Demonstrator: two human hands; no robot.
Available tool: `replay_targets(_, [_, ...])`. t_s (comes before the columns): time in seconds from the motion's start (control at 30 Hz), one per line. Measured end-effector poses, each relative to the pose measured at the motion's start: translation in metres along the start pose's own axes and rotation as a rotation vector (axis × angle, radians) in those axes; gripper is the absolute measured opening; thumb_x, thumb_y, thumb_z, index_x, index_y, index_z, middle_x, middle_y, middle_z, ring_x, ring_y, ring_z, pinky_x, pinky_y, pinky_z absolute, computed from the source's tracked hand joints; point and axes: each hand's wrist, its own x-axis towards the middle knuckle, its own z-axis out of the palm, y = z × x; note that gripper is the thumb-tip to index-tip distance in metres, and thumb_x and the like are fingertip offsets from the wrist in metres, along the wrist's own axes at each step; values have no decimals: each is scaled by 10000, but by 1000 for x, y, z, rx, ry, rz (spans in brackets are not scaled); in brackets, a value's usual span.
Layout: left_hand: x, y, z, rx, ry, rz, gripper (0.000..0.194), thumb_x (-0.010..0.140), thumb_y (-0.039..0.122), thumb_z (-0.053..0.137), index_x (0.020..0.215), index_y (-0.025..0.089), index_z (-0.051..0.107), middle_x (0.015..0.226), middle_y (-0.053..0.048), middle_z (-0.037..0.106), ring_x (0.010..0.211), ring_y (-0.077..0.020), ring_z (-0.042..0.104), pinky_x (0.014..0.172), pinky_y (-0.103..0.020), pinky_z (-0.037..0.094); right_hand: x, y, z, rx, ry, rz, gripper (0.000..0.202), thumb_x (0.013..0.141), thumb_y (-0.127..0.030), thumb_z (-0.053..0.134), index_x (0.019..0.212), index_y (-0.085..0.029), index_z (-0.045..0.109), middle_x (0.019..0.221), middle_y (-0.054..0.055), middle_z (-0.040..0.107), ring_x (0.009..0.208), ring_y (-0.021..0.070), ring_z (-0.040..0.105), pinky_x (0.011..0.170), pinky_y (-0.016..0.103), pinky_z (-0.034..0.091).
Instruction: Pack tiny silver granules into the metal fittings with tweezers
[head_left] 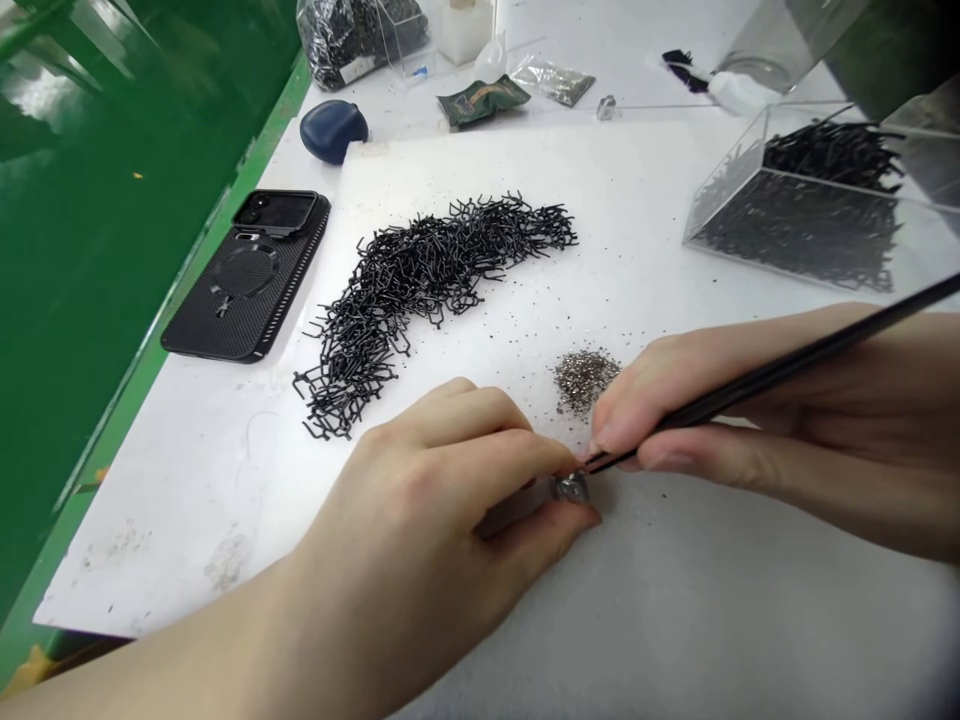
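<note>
My left hand (420,490) is closed, with thumb and forefinger pinching a small silvery metal part (572,488) just above the white work surface. Most of that part is hidden by the fingers. In my right hand (787,480) is a pair of black tweezers (810,360), held like a pen. Its tips meet the top of the metal part beside my left forefinger; whether they grip anything is too small to tell. Just beyond my fingertips lies a little pile of tiny brownish metallic bits (585,380). A curved heap of short bent black pieces (427,265) spreads farther back.
A clear box (795,225) of black pieces stands at the right. On the left are a black phone (247,275) and a dark blue rounded object (334,130). Small packets (484,100) and a black-filled plastic bag (345,40) lie behind. Green floor borders the table.
</note>
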Motion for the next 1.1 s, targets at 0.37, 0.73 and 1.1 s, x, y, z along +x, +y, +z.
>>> replay_targets(0.37, [-4,-3,-1,-16,-9,4,114,975,59,921,997,167,948,881,2,835,769,-108,765,646,-190,587,1,0,3,-100,45,-8,134,1089,-354,892,1168,-457,923,988,-72,897,793,196,794,740,313,684])
replay_targets(0.73, [-1,1,0,-16,8,-1,166,985,30,873,1041,161,959,889,3,829,719,-91,725,585,-190,543,-3,-1,11,-209,76,-43,161,1090,-401,882,1231,-477,885,980,-65,876,801,230,797,735,364,661])
replay_targets(1.1, [-4,-5,1,-26,6,19,173,992,41,856,1054,165,960,895,-1,828,758,-107,749,589,-196,550,-7,-2,10,-228,76,-51,221,1087,-358,856,1260,-496,866,1015,-74,888,829,242,815,732,382,649])
